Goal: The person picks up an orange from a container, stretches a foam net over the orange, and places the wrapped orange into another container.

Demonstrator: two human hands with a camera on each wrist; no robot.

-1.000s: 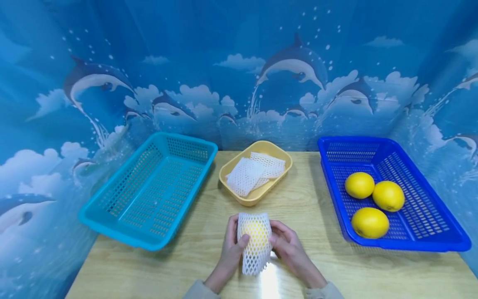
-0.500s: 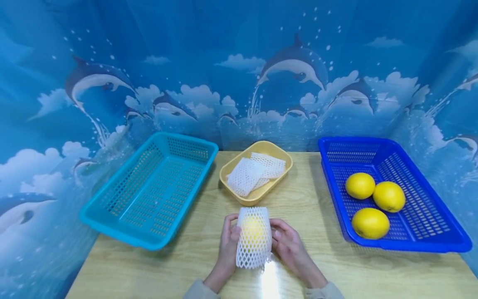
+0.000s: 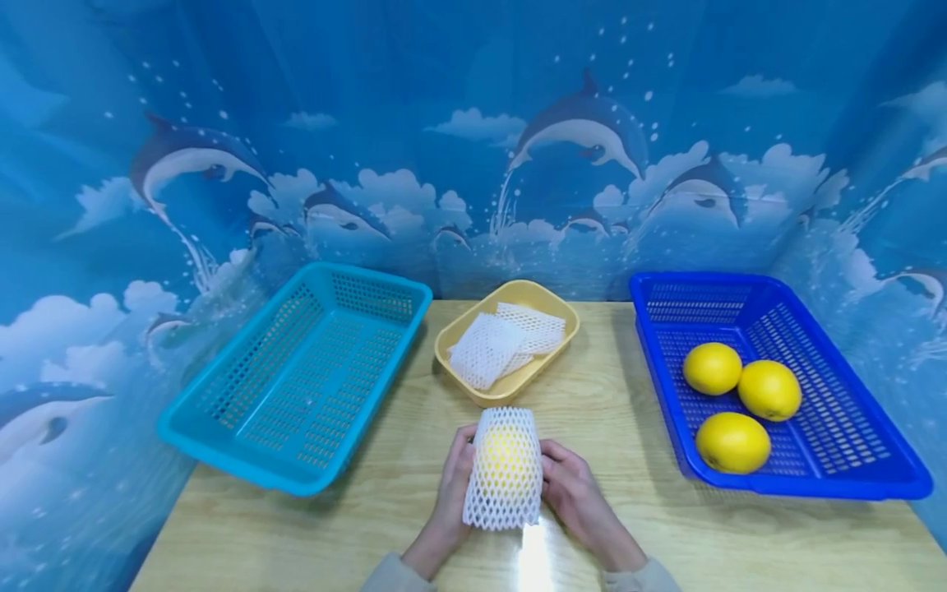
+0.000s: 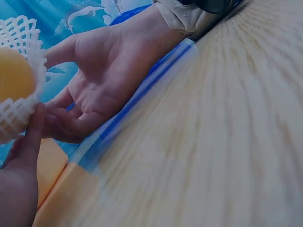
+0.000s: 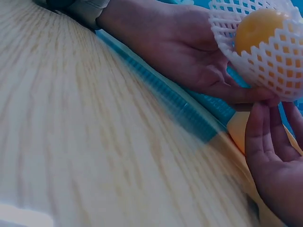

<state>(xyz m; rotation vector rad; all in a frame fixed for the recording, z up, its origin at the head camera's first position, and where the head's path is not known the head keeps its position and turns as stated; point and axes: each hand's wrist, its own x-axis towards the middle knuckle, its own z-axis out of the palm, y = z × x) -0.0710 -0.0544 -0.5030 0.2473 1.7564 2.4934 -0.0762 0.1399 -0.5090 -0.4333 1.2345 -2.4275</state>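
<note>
Between my two hands is a round yellow fruit (image 3: 503, 454) inside a white foam net sleeve (image 3: 497, 514). The fruit shows through the mesh, and the sleeve extends past it toward me. My left hand (image 3: 450, 497) holds the sleeve's left side, its fingers partly hidden behind. On the other side my right hand (image 3: 582, 500) holds it with thumb and curled fingers. In the right wrist view the fruit (image 5: 260, 30) is visible through the sleeve's wide end, and the fingertips of both hands meet beneath the sleeve (image 5: 277, 75).
A yellow tray (image 3: 510, 389) with several foam nets (image 3: 484, 349) stands just beyond my hands. At the left is a teal basket (image 3: 370, 403) with nothing in it. The blue basket (image 3: 836, 362) at right holds three yellow fruits (image 3: 732, 442). A dolphin-print curtain (image 3: 444, 123) hangs behind the table (image 3: 296, 534).
The sleeve has turned slightly between my hands and its near end has spread wider. The left thumb has shifted from its front toward the left side. Baskets and tray have not moved.
</note>
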